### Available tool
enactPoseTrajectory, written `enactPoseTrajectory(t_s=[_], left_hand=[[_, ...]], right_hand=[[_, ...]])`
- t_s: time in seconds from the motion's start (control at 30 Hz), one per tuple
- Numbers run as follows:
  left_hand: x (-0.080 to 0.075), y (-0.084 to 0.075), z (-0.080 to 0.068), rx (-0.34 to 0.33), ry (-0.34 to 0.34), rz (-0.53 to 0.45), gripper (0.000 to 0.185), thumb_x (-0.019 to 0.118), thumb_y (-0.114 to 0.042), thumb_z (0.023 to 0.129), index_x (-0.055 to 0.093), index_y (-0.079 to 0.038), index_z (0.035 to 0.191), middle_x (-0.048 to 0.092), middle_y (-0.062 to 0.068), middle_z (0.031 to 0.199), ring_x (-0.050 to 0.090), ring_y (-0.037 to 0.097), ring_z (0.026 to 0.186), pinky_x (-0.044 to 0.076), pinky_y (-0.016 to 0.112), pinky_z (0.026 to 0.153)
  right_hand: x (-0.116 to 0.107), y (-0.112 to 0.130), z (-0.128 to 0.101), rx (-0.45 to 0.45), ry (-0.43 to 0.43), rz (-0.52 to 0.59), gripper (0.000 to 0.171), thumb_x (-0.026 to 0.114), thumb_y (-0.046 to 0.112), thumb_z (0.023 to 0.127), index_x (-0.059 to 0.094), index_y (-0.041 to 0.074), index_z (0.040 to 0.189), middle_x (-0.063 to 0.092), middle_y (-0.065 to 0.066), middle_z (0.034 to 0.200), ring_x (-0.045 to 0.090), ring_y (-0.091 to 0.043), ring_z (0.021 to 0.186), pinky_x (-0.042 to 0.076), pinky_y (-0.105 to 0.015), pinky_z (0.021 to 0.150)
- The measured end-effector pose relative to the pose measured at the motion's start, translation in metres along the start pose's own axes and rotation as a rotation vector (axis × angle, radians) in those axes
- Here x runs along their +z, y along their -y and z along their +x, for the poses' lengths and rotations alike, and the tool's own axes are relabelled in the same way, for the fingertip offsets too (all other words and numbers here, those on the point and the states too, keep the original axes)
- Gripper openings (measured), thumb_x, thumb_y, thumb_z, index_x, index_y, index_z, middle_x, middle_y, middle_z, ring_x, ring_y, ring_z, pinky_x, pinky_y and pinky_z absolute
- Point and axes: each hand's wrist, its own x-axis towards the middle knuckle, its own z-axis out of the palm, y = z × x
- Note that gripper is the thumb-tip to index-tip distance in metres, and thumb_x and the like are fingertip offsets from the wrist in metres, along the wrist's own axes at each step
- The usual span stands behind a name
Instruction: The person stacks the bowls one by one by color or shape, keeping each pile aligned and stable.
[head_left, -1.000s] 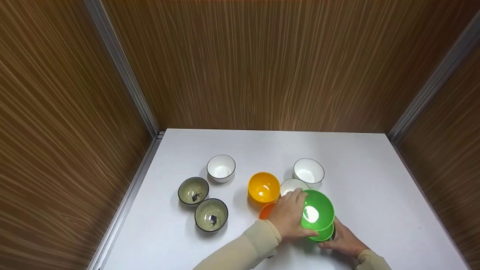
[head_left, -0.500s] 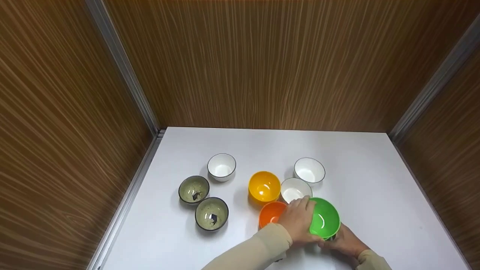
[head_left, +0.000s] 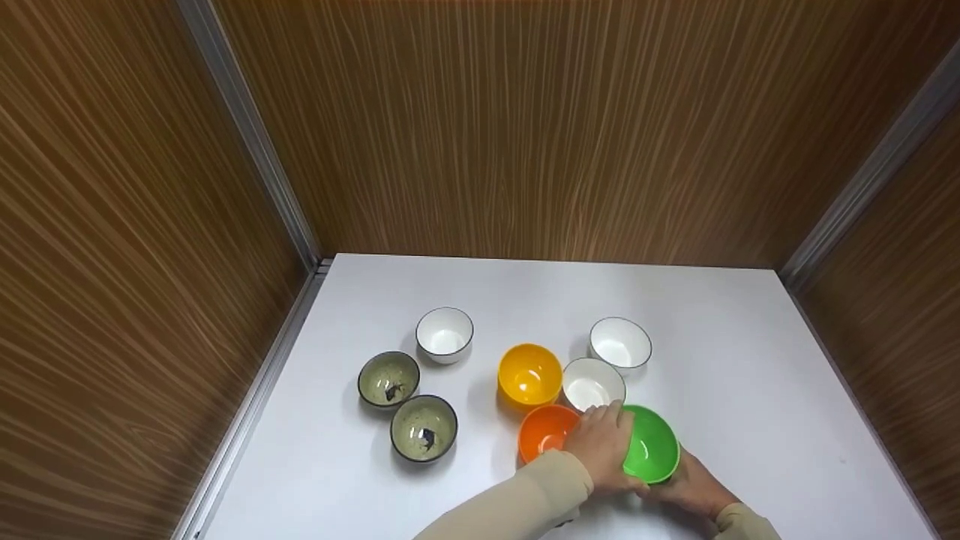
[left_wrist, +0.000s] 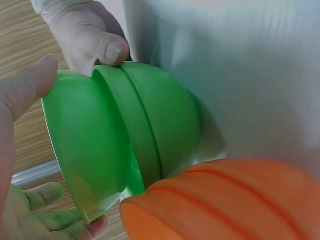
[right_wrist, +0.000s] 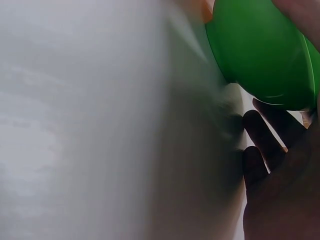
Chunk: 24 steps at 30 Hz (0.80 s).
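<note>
Two green bowls (head_left: 649, 453) stand nested one inside the other on the white counter (head_left: 750, 390), near its front edge and just beside the orange bowl (head_left: 546, 431). The left-wrist view shows it well: the upper green bowl (left_wrist: 90, 150) sits in the lower green bowl (left_wrist: 165, 125), but it is tilted and not fully down – a gap remains on one side. The left hand (head_left: 602, 446) holds the rim of the upper bowl on its left side, with the thumb and fingers curled around it. The right hand (head_left: 686, 487) is at the near right side; its thumb presses on the outer wall of the lower bowl, and I judge that this grip steadies the bowl, though the other fingers are mostly hidden. So the green pair looks almost joined, and only the final seating seems to be left. The other bowls are all single: the yellow bowl (head_left: 529, 373), three white bowls (head_left: 619, 343) and two dark speckled bowls (head_left: 423, 428) on the left – none of these is stacked, so, as I judge it, most of the pairing is not done.
</note>
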Motion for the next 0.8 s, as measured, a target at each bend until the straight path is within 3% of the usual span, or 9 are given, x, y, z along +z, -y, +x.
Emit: enactPoseTrajectory(t_s=[0.1,0.37,0.57,0.8], left_hand=[[0.003,0.0,0.0,-0.005,0.01,0.001,0.101,0.07,-0.079,0.057,0.043,-0.016,0.132,0.041,0.004,0.143,0.044,0.016,0.126,0.032,0.03,0.111],[0.011,0.0,0.004,0.008,0.018,0.052,0.1,0.067,-0.081,0.059,0.044,-0.016,0.131,0.043,0.004,0.14,0.045,0.015,0.124,0.032,0.031,0.112],[0.017,0.002,0.007,0.001,0.034,0.083,0.104,0.065,-0.083,0.058,0.043,-0.014,0.132,0.043,0.005,0.141,0.045,0.016,0.124,0.032,0.032,0.112],[0.02,0.002,0.008,-0.01,0.065,0.088,0.103,0.064,-0.082,0.06,0.042,-0.014,0.134,0.042,0.004,0.142,0.044,0.016,0.127,0.029,0.032,0.114]], right_hand=[[0.001,-0.001,0.001,0.005,-0.002,0.01,0.102,0.088,0.022,0.064,0.028,0.013,0.146,0.046,-0.01,0.14,0.039,-0.032,0.131,0.021,-0.06,0.112],[0.001,-0.002,0.001,-0.039,-0.019,0.015,0.102,0.088,0.019,0.063,0.029,0.01,0.146,0.05,-0.011,0.136,0.045,-0.018,0.124,0.021,-0.062,0.111],[0.003,-0.004,0.001,-0.065,-0.032,-0.045,0.107,0.089,0.021,0.064,0.024,0.008,0.148,0.051,-0.01,0.132,0.048,-0.019,0.119,0.031,-0.054,0.107],[0.002,-0.004,0.001,-0.07,-0.024,-0.042,0.11,0.089,0.02,0.062,0.023,0.008,0.149,0.05,-0.011,0.135,0.046,-0.021,0.123,0.026,-0.058,0.11]])
